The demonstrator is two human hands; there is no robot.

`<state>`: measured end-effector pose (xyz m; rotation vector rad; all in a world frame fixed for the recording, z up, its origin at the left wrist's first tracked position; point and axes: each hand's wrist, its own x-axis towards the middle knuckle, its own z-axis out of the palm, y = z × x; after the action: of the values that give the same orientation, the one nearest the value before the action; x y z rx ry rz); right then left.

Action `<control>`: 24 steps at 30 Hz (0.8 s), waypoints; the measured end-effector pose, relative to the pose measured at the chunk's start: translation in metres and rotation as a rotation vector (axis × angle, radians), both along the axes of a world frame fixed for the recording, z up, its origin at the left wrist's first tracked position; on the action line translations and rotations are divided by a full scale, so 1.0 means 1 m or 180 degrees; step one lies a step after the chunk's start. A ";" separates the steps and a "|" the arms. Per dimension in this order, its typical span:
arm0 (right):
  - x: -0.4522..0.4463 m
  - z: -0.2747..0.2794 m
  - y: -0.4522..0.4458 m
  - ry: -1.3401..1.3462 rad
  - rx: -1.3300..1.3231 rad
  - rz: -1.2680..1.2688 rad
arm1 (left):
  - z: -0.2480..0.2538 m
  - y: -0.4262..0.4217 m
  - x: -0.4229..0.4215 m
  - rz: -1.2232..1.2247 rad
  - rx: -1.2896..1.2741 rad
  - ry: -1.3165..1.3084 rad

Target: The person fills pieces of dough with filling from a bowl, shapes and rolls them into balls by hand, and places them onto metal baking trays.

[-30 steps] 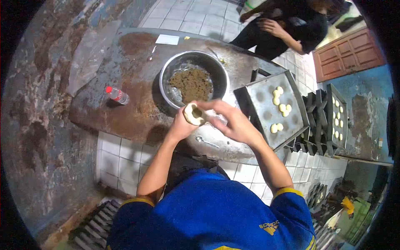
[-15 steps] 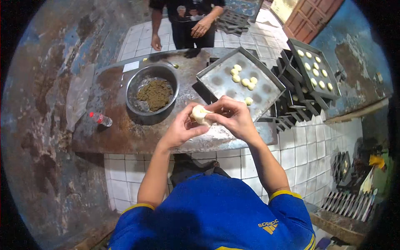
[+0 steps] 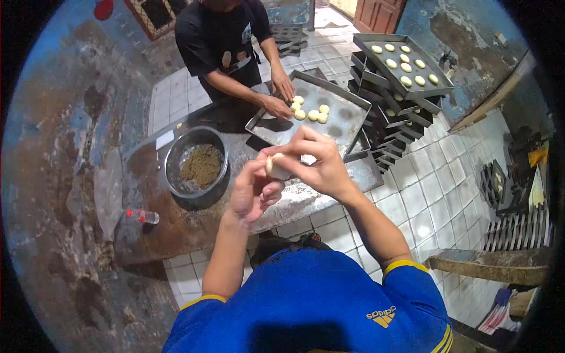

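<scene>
A small pale dough ball [image 3: 276, 168] is held between my two hands above the front part of the table. My left hand [image 3: 254, 191] curls around its left and lower side, and my right hand [image 3: 316, 162] pinches its upper right side with thumb and fingers. To the left of my hands stands a metal bowl [image 3: 171, 170] with brown crumbly filling [image 3: 203, 165] in it. Just beyond my right hand lies a metal tray [image 3: 344, 97] with several dough balls [image 3: 318, 114] on it.
Across the table [image 3: 170, 226] a co-worker [image 3: 218, 38] has both hands at the tray's left side. A red-capped bottle [image 3: 143, 216] lies at the left, near a white card [image 3: 165, 139]. Stacked trays [image 3: 400, 76] with dough pieces stand at the right.
The dough's open top has been drawn together between my fingers. The view has turned, and the co-worker has come up to the tray and reached in among the dough balls.
</scene>
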<state>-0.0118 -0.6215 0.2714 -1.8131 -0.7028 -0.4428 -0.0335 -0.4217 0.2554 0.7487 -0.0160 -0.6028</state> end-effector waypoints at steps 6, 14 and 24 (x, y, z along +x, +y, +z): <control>-0.009 -0.010 0.052 0.3048 0.2815 0.0927 | 0.018 0.033 0.029 0.1275 0.1611 -0.1815; 0.006 -0.041 0.168 0.1045 0.3396 0.0114 | 0.051 0.054 0.043 0.1098 0.0920 -0.2494; 0.018 0.000 0.191 0.1085 0.2121 0.0339 | 0.051 0.106 0.069 0.1334 0.0355 -0.3173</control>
<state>0.0059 -0.4309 0.2715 -1.1722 -0.3498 -0.2441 0.0350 -0.3158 0.3059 1.0624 -0.7308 0.2130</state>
